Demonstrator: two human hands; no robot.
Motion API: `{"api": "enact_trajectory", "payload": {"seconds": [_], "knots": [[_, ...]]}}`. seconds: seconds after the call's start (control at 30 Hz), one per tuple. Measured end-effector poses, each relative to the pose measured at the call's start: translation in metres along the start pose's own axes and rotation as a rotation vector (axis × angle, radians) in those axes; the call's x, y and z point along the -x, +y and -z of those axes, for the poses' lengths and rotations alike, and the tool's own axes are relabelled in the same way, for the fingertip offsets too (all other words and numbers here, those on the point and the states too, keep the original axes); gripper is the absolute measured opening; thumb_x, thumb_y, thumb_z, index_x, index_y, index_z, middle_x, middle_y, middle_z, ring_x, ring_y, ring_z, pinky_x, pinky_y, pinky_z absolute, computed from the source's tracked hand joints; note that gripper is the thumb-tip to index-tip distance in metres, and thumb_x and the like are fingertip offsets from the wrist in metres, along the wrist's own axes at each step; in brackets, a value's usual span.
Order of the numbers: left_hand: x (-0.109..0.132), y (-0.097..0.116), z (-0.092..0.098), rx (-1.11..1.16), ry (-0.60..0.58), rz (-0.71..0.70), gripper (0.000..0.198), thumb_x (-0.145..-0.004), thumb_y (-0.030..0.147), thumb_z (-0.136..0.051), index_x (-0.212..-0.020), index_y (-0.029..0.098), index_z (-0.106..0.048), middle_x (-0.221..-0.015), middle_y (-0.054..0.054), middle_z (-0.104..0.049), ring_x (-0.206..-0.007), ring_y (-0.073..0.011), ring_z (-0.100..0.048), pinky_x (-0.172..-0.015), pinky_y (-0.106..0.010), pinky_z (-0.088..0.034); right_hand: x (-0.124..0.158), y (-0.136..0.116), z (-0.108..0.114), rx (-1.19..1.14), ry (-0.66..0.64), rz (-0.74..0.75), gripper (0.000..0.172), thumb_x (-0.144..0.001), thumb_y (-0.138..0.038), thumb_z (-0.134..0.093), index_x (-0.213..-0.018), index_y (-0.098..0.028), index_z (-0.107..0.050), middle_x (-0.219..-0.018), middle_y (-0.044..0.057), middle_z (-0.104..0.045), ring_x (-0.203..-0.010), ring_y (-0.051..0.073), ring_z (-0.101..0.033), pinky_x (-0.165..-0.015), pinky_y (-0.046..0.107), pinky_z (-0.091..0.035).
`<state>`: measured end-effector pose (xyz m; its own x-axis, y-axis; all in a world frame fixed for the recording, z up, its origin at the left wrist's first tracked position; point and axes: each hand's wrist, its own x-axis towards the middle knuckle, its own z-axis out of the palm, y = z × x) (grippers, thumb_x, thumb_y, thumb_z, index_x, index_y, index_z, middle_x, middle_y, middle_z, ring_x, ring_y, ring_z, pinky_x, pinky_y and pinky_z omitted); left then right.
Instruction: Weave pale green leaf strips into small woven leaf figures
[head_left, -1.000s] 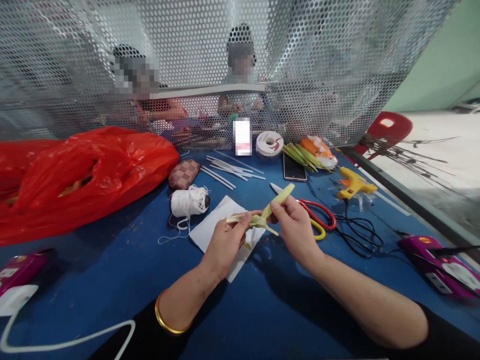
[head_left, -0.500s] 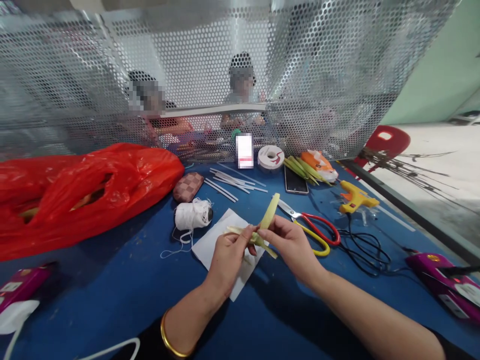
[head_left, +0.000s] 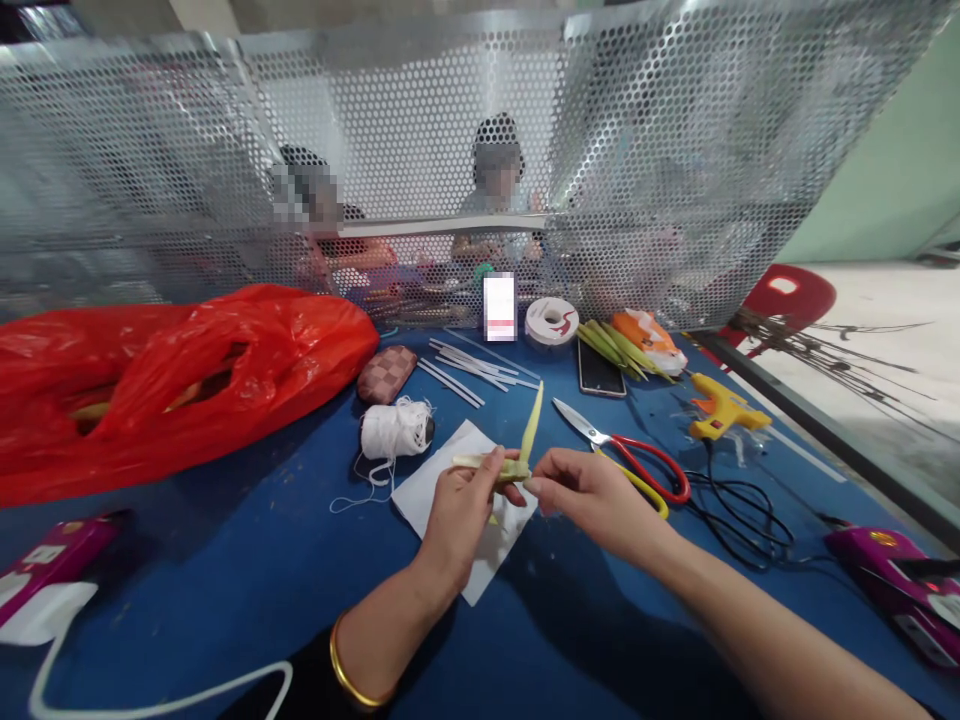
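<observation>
Over a white paper sheet (head_left: 427,490), my left hand (head_left: 459,515) pinches a folded pale-green leaf strip (head_left: 531,430) between thumb and fingers. One narrow end of the strip points up and away, while a paler end sticks out leftward past the thumb. At the fold's right side, my right hand (head_left: 581,495) has thumb and forefinger closed on the strip's edge; the fingers partly hide this spot. Beyond my right hand lie scissors (head_left: 649,465) with red and yellow handles, their blades a little apart. A spool of white string (head_left: 394,430) sits left of the paper.
White sticks (head_left: 469,368), a ribbon roll (head_left: 552,322), loose green leaves (head_left: 611,345) and a phone (head_left: 601,378) lie farther back. A yellow glue gun (head_left: 724,408) with black cord is right; a red plastic bag (head_left: 300,350) is left. A perforated metal screen (head_left: 420,120) stands behind.
The leaf's upright end has narrowed in view and stands steeper. My right fingers have moved from its base to the fold's lower right side. The whole view has shifted slightly.
</observation>
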<state>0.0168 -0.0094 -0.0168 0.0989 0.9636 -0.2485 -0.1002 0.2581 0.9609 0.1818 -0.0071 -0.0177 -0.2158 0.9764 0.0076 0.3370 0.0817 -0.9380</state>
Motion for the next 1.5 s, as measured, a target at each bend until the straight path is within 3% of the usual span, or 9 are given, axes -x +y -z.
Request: {"api": "enact_trajectory", "payload": {"seconds": [0.1,0.23,0.57,0.77,0.93,1.03,1.17,1.3,1.5], "knots": [[0.001,0.003,-0.002,0.033,-0.045,0.039,0.042,-0.071,0.053,-0.075,-0.079,0.011,-0.074,-0.061,-0.002,-0.063,-0.040,-0.0028,-0.026,-0.041,-0.022,-0.014,0.002,-0.001,-0.001,0.064,0.010,0.043,0.023,-0.087,-0.034,-0.056,-0.068,-0.020,-0.060,-0.058,-0.002,-0.062,-0.055,0.013,-0.052,-0.056,0.026,-0.040],[0.002,0.003,-0.005,0.118,-0.105,0.074,0.031,-0.055,0.033,-0.089,-0.070,0.012,-0.071,-0.064,-0.001,-0.064,-0.053,-0.0077,-0.048,-0.046,-0.020,-0.028,0.003,0.000,-0.005,0.027,-0.012,0.074,0.018,-0.085,-0.028,-0.056,-0.069,-0.021,-0.059,-0.059,-0.003,-0.061,-0.059,0.014,-0.056,-0.059,0.026,-0.044],[-0.003,0.005,-0.002,0.069,0.034,0.037,0.016,-0.067,0.023,-0.077,-0.080,0.015,-0.072,-0.055,0.003,-0.058,-0.046,-0.0068,-0.044,-0.045,-0.020,-0.028,0.001,-0.003,0.028,-0.028,-0.118,-0.034,0.019,-0.078,-0.035,-0.067,-0.066,-0.022,-0.061,-0.054,-0.001,-0.063,-0.052,0.015,-0.059,-0.054,0.028,-0.046],[-0.002,0.007,0.002,0.082,-0.025,0.047,0.023,-0.068,0.027,-0.079,-0.087,0.015,-0.074,-0.056,0.003,-0.058,-0.046,-0.0067,-0.043,-0.043,-0.020,-0.026,-0.002,-0.001,0.041,0.111,-0.159,0.020,0.019,-0.082,-0.034,-0.062,-0.067,-0.023,-0.062,-0.058,-0.001,-0.063,-0.055,0.016,-0.055,-0.056,0.029,-0.043],[0.000,0.002,0.001,0.012,-0.144,0.008,0.029,-0.070,0.036,-0.079,-0.089,0.014,-0.073,-0.057,0.002,-0.060,-0.044,-0.0065,-0.043,-0.042,-0.020,-0.029,-0.003,0.001,0.021,0.090,0.029,0.080,0.020,-0.083,-0.039,-0.064,-0.091,-0.023,-0.072,-0.091,0.004,-0.073,-0.086,0.022,-0.064,-0.076,0.034,-0.048],[0.001,-0.001,-0.003,-0.039,-0.194,-0.019,0.027,-0.067,0.034,-0.081,-0.082,0.013,-0.071,-0.059,0.001,-0.062,-0.048,-0.0076,-0.047,-0.046,-0.020,-0.035,-0.002,0.003,-0.001,-0.202,-0.040,0.005,0.031,-0.082,-0.044,-0.064,-0.097,-0.019,-0.071,-0.081,0.003,-0.070,-0.072,0.019,-0.062,-0.068,0.033,-0.050],[0.001,-0.003,-0.004,-0.031,-0.284,-0.012,0.028,-0.081,0.039,-0.067,-0.081,0.012,-0.066,-0.073,-0.006,-0.069,-0.051,-0.0088,-0.055,-0.047,-0.020,-0.038,0.001,0.003,-0.016,-0.396,0.088,-0.082,0.036,-0.078,-0.046,-0.071,-0.098,-0.017,-0.072,-0.076,0.001,-0.065,-0.060,0.013,-0.054,-0.061,0.030,-0.047],[-0.001,-0.008,-0.002,-0.059,-0.197,-0.032,0.032,-0.092,0.046,-0.048,-0.097,0.015,-0.057,-0.078,-0.006,-0.070,-0.048,-0.0142,-0.063,-0.038,-0.021,-0.038,0.003,0.001,-0.016,-0.415,0.144,-0.053,0.027,-0.074,-0.041,-0.075,-0.088,-0.018,-0.071,-0.081,0.002,-0.065,-0.067,0.014,-0.058,-0.064,0.030,-0.048],[0.003,-0.009,-0.004,-0.241,-0.088,-0.102,0.023,-0.094,0.042,-0.047,-0.086,0.021,-0.050,-0.059,0.002,-0.062,-0.042,-0.0164,-0.063,-0.034,-0.020,-0.036,0.006,0.005,-0.021,-0.335,0.143,-0.041,0.025,-0.073,-0.032,-0.075,-0.083,-0.021,-0.055,-0.069,-0.005,-0.056,-0.058,0.011,-0.053,-0.055,0.026,-0.042]]}}
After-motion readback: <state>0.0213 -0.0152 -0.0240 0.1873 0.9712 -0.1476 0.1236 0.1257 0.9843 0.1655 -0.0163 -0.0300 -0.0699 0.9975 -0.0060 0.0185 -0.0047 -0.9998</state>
